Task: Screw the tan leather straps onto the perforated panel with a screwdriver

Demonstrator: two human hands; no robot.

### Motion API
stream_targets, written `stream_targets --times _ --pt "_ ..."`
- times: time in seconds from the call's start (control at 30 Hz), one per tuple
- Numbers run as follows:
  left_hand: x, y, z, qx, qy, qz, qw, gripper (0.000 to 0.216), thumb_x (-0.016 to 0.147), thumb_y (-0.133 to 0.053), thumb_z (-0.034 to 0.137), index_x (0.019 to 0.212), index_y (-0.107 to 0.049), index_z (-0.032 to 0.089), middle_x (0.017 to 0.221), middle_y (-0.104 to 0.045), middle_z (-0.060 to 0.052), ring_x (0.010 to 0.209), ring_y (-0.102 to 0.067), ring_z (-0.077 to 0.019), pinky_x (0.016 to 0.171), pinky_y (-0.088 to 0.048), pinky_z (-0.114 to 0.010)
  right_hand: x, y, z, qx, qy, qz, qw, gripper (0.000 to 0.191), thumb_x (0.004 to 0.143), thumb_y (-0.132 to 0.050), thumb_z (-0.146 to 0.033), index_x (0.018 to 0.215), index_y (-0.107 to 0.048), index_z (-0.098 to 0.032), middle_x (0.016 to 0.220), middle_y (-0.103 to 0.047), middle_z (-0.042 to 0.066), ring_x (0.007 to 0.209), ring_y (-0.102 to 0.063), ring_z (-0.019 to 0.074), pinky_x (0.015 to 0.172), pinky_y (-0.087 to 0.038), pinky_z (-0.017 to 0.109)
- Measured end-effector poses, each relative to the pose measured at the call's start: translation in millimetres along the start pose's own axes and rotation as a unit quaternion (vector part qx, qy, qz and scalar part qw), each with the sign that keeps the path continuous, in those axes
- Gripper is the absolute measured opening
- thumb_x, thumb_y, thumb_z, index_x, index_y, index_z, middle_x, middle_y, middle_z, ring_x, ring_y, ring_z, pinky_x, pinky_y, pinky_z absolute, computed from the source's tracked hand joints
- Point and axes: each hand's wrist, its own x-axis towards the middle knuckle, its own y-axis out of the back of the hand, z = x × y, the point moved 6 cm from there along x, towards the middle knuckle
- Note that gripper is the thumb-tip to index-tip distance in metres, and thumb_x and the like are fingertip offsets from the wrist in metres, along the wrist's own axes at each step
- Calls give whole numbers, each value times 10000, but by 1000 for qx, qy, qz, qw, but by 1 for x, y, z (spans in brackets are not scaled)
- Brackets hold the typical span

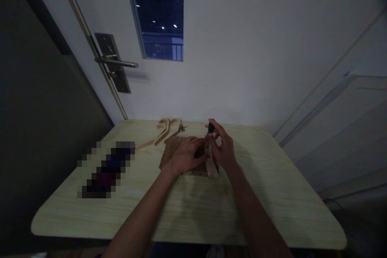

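A pale wooden piece (212, 168) lies lengthwise on a brown cardboard sheet (169, 151) in the middle of the table. My left hand (188, 155) reaches over the cardboard, its fingers and thumb closed against the wood's left side. In my right hand (224, 147) is a small black-handled screwdriver (211, 126), held upright over the far end of the wood. Its tip is too dark and small to make out. Behind the cardboard lie two hook-shaped wooden pieces (162, 132), with a little heap of screws (183, 128) beside them.
The light wood-grain table (272, 209) meets a white door (242, 68) at its back edge. A metal door handle (117, 63) juts out at left. On the table's left side is a pixelated dark item (107, 171), with a thin wooden strip (145, 144) touching its far end.
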Motion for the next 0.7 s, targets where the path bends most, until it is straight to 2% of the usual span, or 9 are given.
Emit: stream_targets --times 0.13,0.23,0.47,0.7 --pt "1 -1 0 4 3 -2 1000 431 827 -624 257 1250 -573 192 1189 -652 -76 1119 -555 -251 992 -452 -411 -2 -1 5 -10 -4 17 1000 452 939 -540 -292 1379 -437 -273 1074 -696 63 903 -654 178 771 -543 342" --pt "1 -2 -1 9 1 -5 1000 425 824 -629 250 1240 -584 176 1162 -661 -87 1117 -555 -260 983 -457 -412 -2 -2 7 -23 -12 6 1000 441 937 -544 -311 1369 -462 -280 995 -697 43 826 -625 171 776 -544 351" --pt "0 0 -1 -5 4 -3 1000 434 834 -628 271 1259 -569 206 1190 -656 -79 1125 -556 -260 995 -449 -431 -2 -2 2 22 2 -26 999 450 984 -423 -285 1433 -404 -315 1158 -680 65 922 -660 171 850 -562 376" --pt "0 0 0 1 3 -2 1000 422 824 -640 253 1232 -583 157 1178 -658 -101 1098 -562 -263 986 -454 -428 0 -4 5 18 -12 -21 1000 454 965 -486 -289 1413 -415 -304 1175 -684 79 904 -677 175 799 -583 365"
